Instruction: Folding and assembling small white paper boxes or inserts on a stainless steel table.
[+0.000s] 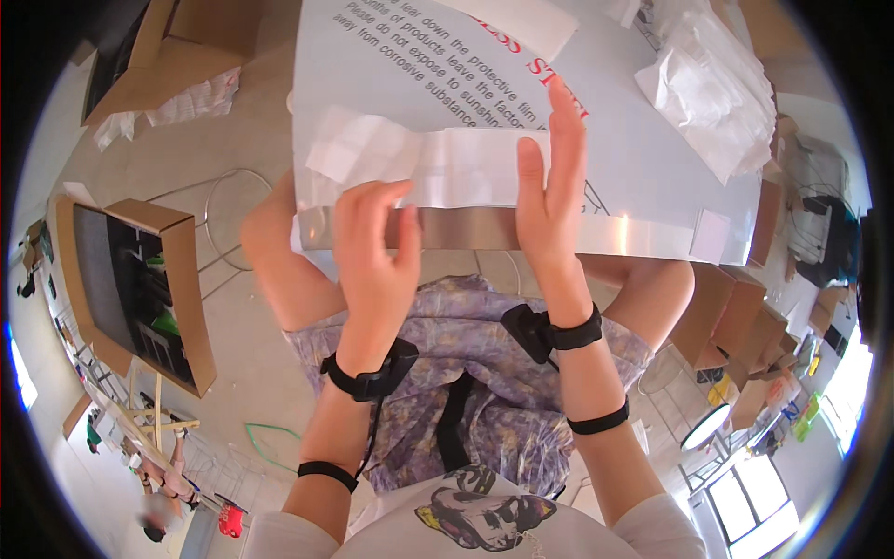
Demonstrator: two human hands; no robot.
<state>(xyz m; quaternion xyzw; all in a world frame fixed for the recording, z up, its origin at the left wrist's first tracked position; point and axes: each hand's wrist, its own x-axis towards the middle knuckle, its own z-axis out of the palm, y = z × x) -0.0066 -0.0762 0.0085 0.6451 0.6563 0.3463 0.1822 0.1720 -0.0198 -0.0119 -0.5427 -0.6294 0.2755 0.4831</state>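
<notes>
A folded white sheet (461, 168), thin like paper or soft plastic, lies across the near part of a film-covered steel tabletop (624, 177). My left hand (377, 247) is over the tabletop's near edge beside the sheet. Its fingers are bent, the thumb stands apart from them, and nothing shows between them. On the other side, my right hand (554, 191) is held edge-on with straight fingers, open, by the sheet's right end. Whether its thumb touches the sheet I cannot tell. A bare shiny metal strip (466, 228) runs along the tabletop's near edge.
Crumpled white packaging (712, 98) lies at the tabletop's far right. An open cardboard box (177, 279) with black contents stands to the left, near a wire ring frame (233, 219). More cardboard boxes (726, 317) stand at right. A person (168, 484) is at the far lower left.
</notes>
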